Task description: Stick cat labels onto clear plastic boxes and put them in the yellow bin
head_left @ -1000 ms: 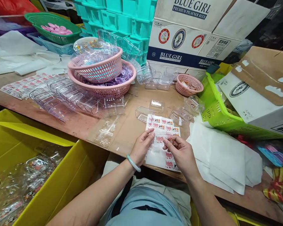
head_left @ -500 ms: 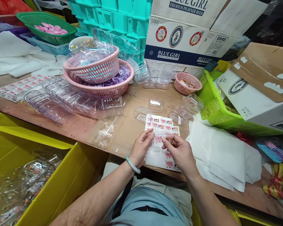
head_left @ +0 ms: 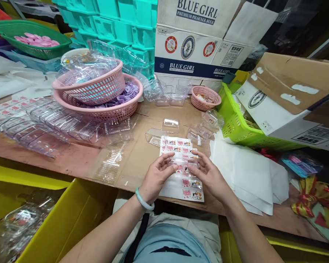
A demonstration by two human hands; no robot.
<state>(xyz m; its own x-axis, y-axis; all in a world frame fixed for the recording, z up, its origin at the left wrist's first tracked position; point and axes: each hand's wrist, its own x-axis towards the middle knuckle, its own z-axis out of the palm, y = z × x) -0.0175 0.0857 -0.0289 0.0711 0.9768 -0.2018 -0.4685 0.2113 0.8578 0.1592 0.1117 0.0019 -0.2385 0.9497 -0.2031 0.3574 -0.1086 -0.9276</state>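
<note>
Between my two hands is a small clear plastic box [head_left: 182,162], held just above a sticker sheet [head_left: 171,185] printed with cats and pink lettering. My left hand [head_left: 159,175], with a pale bangle at the wrist, grips the box's left end between thumb and fingers. At its right end, the thumb and fingers of my right hand [head_left: 207,173] close on it. Beyond the sheet lie an open clear case [head_left: 155,137] and a clear box piece [head_left: 170,125]. More clear cases [head_left: 200,133] sit to the right of them.
Stacked pink baskets [head_left: 98,111] and rows of clear cases [head_left: 57,118] stand left. White sheets [head_left: 249,175], a green crate [head_left: 235,128] and a carton [head_left: 279,109] are right. A small pink basket [head_left: 205,98] stands behind. A yellow box [head_left: 79,219] is front left.
The view has shifted right. Both hands have turned, and the clear box between them now shows its broad face over the sheet, where only a thin edge showed before.
</note>
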